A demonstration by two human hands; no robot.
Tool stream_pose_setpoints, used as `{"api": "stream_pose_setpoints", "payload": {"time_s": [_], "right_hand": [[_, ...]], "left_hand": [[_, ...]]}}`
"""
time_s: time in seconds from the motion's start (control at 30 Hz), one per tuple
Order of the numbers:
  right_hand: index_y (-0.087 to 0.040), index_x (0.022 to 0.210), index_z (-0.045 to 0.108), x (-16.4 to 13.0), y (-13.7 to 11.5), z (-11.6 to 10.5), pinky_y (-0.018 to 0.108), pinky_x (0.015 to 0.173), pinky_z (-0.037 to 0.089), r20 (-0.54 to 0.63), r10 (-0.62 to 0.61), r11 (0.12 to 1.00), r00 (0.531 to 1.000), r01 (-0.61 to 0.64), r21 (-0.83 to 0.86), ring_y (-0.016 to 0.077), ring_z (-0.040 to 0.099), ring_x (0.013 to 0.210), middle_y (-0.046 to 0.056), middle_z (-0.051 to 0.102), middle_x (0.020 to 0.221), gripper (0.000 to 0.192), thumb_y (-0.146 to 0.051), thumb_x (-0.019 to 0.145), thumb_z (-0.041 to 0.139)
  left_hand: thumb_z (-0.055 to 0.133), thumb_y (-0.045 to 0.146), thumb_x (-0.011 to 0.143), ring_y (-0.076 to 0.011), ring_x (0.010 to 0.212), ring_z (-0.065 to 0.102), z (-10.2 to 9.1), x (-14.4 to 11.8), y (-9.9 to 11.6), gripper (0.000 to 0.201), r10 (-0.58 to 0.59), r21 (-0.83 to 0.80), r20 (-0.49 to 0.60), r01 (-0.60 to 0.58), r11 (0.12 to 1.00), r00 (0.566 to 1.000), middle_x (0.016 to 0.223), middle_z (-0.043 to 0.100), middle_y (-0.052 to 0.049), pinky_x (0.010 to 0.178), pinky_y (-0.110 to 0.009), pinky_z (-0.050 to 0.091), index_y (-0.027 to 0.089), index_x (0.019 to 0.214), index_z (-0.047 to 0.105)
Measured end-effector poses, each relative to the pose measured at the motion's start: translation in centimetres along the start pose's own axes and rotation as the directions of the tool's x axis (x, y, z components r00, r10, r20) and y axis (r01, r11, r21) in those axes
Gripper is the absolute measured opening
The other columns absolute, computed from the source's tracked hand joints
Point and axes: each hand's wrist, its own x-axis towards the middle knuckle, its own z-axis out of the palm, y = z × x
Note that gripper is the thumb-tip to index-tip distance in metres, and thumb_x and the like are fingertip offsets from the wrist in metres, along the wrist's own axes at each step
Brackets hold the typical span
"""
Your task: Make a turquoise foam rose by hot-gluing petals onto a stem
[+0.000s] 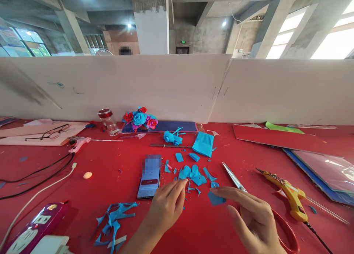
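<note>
The blue petals (195, 174) lie on the red table (196, 233) near its middle, their cluster stretching mostly sideways and dipping slightly toward the right. Just right of them and nearer the person, a blue paper piece (217, 199) shows a slanted left edge; fingers cover part of it, so its long axis is hard to tell.

Around these, from the left: a dark red power strip (44, 219), a tangle of blue offcuts (114, 220), and a phone (149, 184) with its long side running away from the person. A folded blue paper (203, 144) lies beyond the petals, then come scissors (231, 175) and a yellow glue gun (293, 198), both pointing away and leftward. The right hand (253, 213) blocks the middle of the scissors.

The left hand (169, 200) has thumb and fingers drawn together at the cluster's near edge — whether they pinch a petal, I cannot tell. The right hand is half curled, thumb apart from forefinger; the blue paper piece is at the forefinger's tip, left of the thumb — gripped or merely touched, I cannot tell.
</note>
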Motion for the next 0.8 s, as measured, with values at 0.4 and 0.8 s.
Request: {"api": "stream_pose_setpoints", "payload": {"time_s": [0.4,0.8], "right_hand": [[-0.022,0.074,0.068,0.0,0.2,2.9,0.019,0.061,0.053,-0.041,0.571,0.739,0.82,-0.492,0.46,0.0137,0.065,0.064,0.001,0.07,0.067,0.01,-0.03,0.07,0.071],[-0.018,0.07,0.073,0.4,-0.1,5.0,0.022,0.045,0.046,-0.094,0.629,0.712,0.772,-0.523,0.468,0.0116,0.052,0.048,0.002,0.063,0.055,0.017,-0.035,0.068,0.069]], "left_hand": [[0.045,0.007,0.089,-0.0153,0.077,0.068,0.0,-0.2,0.0,0.029,0.02,0.016,0.035,-0.021,1.0,0.999,0.089,0.071,-0.004,0.064,-0.025,0.055,0.017,0.114,0.055],[0.043,0.009,0.09,-0.0161,0.079,0.068,-0.1,-0.3,-0.1,0.027,0.035,0.029,0.045,-0.036,0.999,0.998,0.09,0.071,-0.005,0.067,-0.026,0.057,0.016,0.113,0.056]]}}
